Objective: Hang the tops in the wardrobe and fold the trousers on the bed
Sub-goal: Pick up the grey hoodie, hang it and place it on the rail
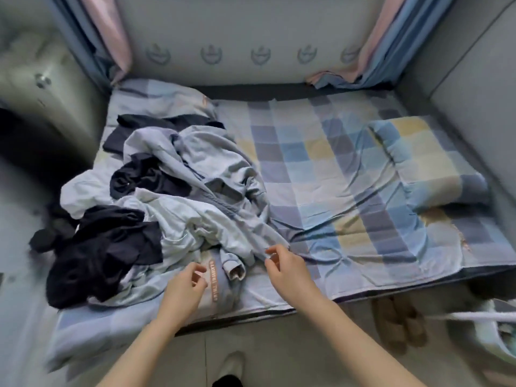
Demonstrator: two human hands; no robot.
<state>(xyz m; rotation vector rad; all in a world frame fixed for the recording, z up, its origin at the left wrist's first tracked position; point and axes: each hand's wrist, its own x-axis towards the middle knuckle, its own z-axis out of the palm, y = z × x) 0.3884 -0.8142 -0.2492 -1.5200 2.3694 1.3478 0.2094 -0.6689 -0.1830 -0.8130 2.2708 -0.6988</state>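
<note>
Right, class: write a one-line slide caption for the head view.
Both hands reach the heaped clothes on a checked bed.

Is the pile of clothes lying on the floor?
No, the pile of clothes lies on the checked sheet of the bed, toward its left side, in front of both hands.

Head view, down over bed (349, 169).

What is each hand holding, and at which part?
The right hand pinches an edge of the light blue garment. The left hand holds nothing.
</note>
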